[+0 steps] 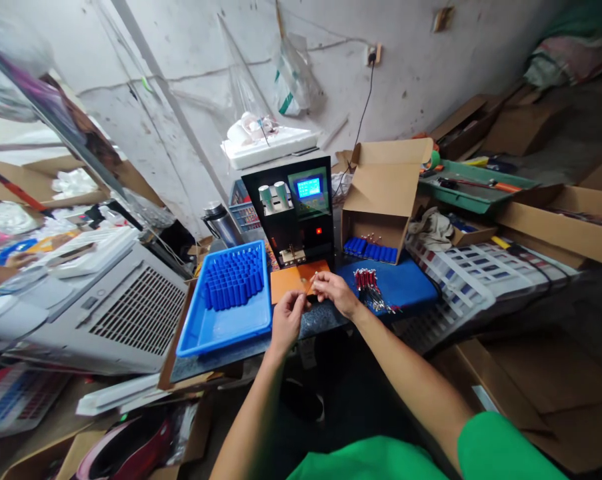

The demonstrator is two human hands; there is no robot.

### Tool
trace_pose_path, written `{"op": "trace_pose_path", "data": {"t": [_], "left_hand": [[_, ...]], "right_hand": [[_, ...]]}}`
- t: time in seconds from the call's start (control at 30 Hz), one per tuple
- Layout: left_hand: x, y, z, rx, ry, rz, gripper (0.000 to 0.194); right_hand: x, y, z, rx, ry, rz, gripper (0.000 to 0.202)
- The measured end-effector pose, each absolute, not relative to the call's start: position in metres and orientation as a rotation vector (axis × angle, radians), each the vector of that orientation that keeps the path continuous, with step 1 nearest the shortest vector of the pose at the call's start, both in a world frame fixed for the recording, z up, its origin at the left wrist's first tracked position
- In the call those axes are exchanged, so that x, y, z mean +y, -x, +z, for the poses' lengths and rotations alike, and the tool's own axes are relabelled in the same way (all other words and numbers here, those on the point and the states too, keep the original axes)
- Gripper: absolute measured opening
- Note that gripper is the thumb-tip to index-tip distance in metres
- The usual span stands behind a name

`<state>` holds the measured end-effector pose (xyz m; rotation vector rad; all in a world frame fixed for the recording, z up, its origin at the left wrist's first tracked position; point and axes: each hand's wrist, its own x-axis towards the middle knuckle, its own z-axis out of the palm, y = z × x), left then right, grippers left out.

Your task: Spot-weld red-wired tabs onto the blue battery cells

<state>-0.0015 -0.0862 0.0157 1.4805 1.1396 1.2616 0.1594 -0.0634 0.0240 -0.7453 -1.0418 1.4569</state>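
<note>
My left hand (287,320) and my right hand (333,292) meet over the front edge of an orange pad (289,280) before a black spot-welding machine (293,207). Both pinch a small item between the fingertips; it is too small to name. A blue tray (215,327) with several upright blue cylindrical cells (233,279) lies left of my left hand. A bundle of red-tipped wires (369,288) lies on a blue mat (405,283) right of my right hand.
An open cardboard box (381,193) holding more blue cells (371,250) stands right of the machine. A grey vented appliance (115,307) sits at left. Cardboard boxes (555,227), a green tray (473,187) and printed sheets (475,267) crowd the right.
</note>
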Motion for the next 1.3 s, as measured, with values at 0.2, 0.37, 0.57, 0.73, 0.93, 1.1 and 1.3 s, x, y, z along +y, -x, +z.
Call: {"op": "trace_pose_path", "data": {"t": [0.2,0.37,0.57,0.73,0.93,1.1,1.3], "left_hand": [[-0.096,0.013,0.018,1.229,-1.698,1.102,0.032],[-0.104,0.017,0.021,1.263,-1.765,0.993,0.029],[-0.103,0.031,0.017,1.308,-1.762,1.008,0.029],[-0.072,0.090,0.020,1.797,-1.890,1.034,0.026],[-0.039,0.142,0.023,2.350,-2.075,0.082,0.069],[-0.029,0.142,0.015,2.340,-2.145,-0.087,0.061],[-0.026,0.141,0.013,2.388,-2.125,0.119,0.032]], "right_hand": [[-0.072,-0.153,0.007,-1.400,0.869,1.229,0.022],[-0.077,-0.152,0.001,-1.465,0.884,1.154,0.019],[-0.075,-0.148,-0.006,-1.468,0.901,1.140,0.021],[-0.070,-0.151,-0.012,-1.313,0.969,1.106,0.025],[-0.070,-0.154,-0.019,-1.292,0.977,1.098,0.030],[-0.072,-0.157,-0.023,-1.278,1.010,1.097,0.033],[-0.074,-0.163,-0.020,-1.235,1.038,1.083,0.029]]}}
